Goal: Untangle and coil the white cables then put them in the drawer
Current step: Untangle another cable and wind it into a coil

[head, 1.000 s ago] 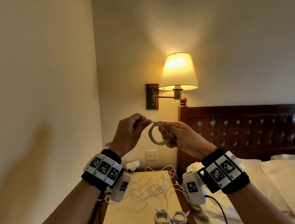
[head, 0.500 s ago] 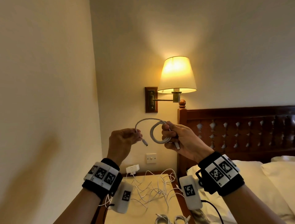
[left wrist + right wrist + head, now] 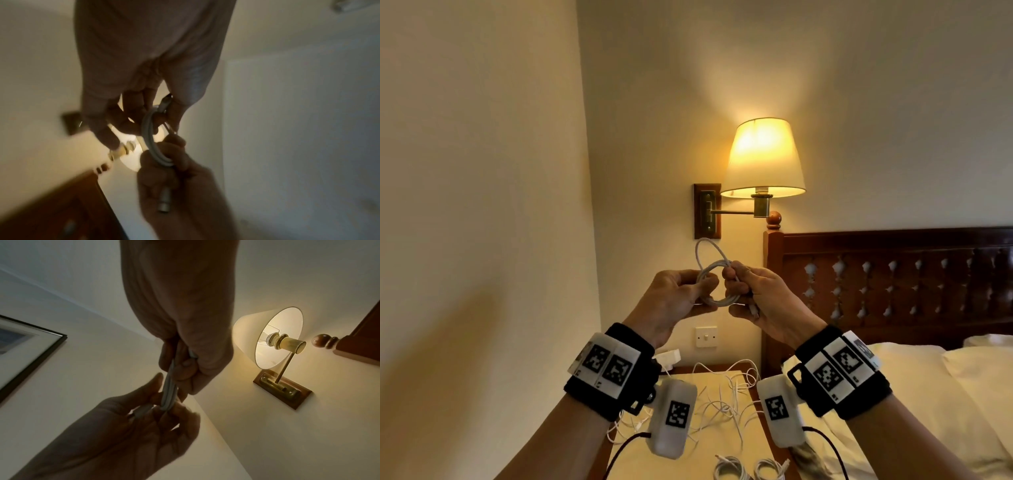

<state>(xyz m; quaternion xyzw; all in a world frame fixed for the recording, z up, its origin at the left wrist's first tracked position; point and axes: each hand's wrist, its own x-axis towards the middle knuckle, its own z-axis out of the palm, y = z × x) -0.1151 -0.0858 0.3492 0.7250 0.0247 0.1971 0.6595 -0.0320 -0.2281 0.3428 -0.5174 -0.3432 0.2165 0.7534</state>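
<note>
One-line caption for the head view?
Both hands, left and right, hold a coiled white cable above the nightstand.

A white cable (image 3: 717, 284), wound into a small round coil, is held up at mid-frame in the head view, with one looser loop rising above the coil. A plug end hangs just below the coil's right side. A tangle of loose white cables (image 3: 726, 401) sprawls at lower centre. Two coiled white cables (image 3: 748, 469) lie side by side at the bottom edge.

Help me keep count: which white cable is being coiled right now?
The coil held up between left hand and right hand; the others lie on the nightstand.
</note>
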